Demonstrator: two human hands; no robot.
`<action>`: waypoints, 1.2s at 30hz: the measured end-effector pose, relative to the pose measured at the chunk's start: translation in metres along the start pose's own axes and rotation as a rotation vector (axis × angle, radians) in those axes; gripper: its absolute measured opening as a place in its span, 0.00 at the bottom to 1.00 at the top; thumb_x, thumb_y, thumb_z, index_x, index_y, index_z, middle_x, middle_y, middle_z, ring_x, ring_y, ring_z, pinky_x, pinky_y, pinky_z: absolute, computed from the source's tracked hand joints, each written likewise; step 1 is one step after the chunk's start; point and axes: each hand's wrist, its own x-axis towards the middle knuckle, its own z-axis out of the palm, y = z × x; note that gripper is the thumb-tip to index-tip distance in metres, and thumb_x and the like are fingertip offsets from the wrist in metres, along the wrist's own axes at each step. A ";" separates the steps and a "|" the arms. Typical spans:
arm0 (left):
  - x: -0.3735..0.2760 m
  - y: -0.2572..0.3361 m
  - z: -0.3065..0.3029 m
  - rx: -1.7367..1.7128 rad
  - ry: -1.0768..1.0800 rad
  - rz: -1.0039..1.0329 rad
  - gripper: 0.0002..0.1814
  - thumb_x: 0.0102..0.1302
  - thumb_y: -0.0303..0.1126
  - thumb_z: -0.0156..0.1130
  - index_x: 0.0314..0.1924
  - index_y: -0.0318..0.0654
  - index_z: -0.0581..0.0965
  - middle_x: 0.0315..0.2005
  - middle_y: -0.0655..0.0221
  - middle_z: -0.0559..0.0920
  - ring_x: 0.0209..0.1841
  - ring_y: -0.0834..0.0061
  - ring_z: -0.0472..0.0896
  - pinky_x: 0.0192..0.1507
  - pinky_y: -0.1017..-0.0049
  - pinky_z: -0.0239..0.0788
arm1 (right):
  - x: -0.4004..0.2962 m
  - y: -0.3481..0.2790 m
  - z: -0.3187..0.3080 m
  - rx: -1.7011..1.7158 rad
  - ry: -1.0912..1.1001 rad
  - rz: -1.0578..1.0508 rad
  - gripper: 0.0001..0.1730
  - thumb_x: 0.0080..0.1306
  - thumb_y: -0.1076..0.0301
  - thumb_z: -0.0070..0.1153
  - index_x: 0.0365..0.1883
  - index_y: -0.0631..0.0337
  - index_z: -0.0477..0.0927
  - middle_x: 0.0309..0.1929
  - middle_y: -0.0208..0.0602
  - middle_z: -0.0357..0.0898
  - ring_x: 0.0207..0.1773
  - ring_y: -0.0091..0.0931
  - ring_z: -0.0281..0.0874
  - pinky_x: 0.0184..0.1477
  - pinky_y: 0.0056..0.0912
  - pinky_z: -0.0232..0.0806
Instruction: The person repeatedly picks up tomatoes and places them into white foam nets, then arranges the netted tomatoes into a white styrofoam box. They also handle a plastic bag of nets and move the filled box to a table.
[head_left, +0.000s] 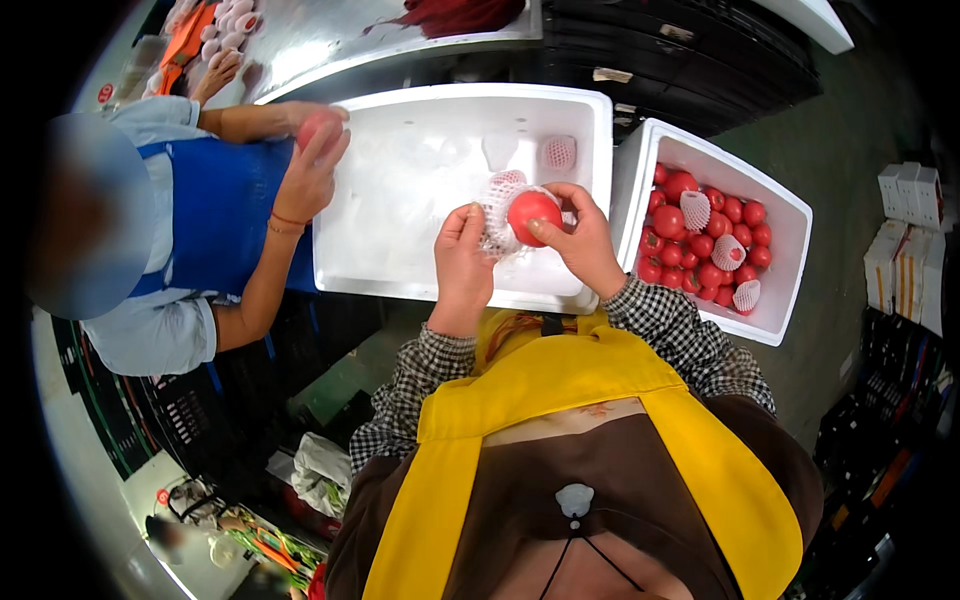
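Observation:
Over a white foam box (390, 259), my right hand (581, 240) holds a red tomato (534, 217) between thumb and fingers. Just left of it, my left hand (465, 255) pinches a white foam net sleeve (496, 217), which touches the tomato's left side. Another net sleeve (559, 152) lies inside the box near its right wall. To the right, a second foam box (796, 247) holds many red tomatoes (667, 221), several of them in white net sleeves (727, 253).
At the left, a co-worker in a blue apron (225, 210) holds a red tomato (320, 133) by the box's left edge. A metal table (330, 52) stands beyond, with another hand (220, 73) near netted fruit. Black crates (667, 56) are stacked behind the boxes.

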 end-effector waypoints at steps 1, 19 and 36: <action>-0.002 -0.001 -0.003 0.053 0.031 0.029 0.10 0.74 0.35 0.52 0.45 0.35 0.74 0.39 0.69 0.79 0.41 0.79 0.78 0.43 0.75 0.74 | 0.001 -0.003 0.004 -0.110 0.007 -0.057 0.34 0.52 0.60 0.73 0.54 0.63 0.72 0.48 0.36 0.70 0.48 0.27 0.70 0.50 0.30 0.69; 0.021 0.015 -0.048 -0.273 -0.138 -0.159 0.23 0.72 0.36 0.52 0.62 0.37 0.63 0.58 0.58 0.71 0.59 0.64 0.74 0.53 0.58 0.75 | 0.037 0.002 0.041 0.316 -0.072 0.311 0.11 0.66 0.71 0.58 0.45 0.64 0.79 0.40 0.33 0.79 0.41 0.25 0.78 0.45 0.26 0.71; 0.033 0.023 -0.047 -0.172 -0.147 -0.088 0.24 0.77 0.39 0.43 0.67 0.33 0.62 0.59 0.59 0.72 0.61 0.69 0.72 0.62 0.66 0.67 | 0.047 0.021 0.048 0.502 -0.114 0.361 0.17 0.68 0.68 0.56 0.54 0.61 0.72 0.48 0.34 0.75 0.51 0.25 0.74 0.55 0.28 0.68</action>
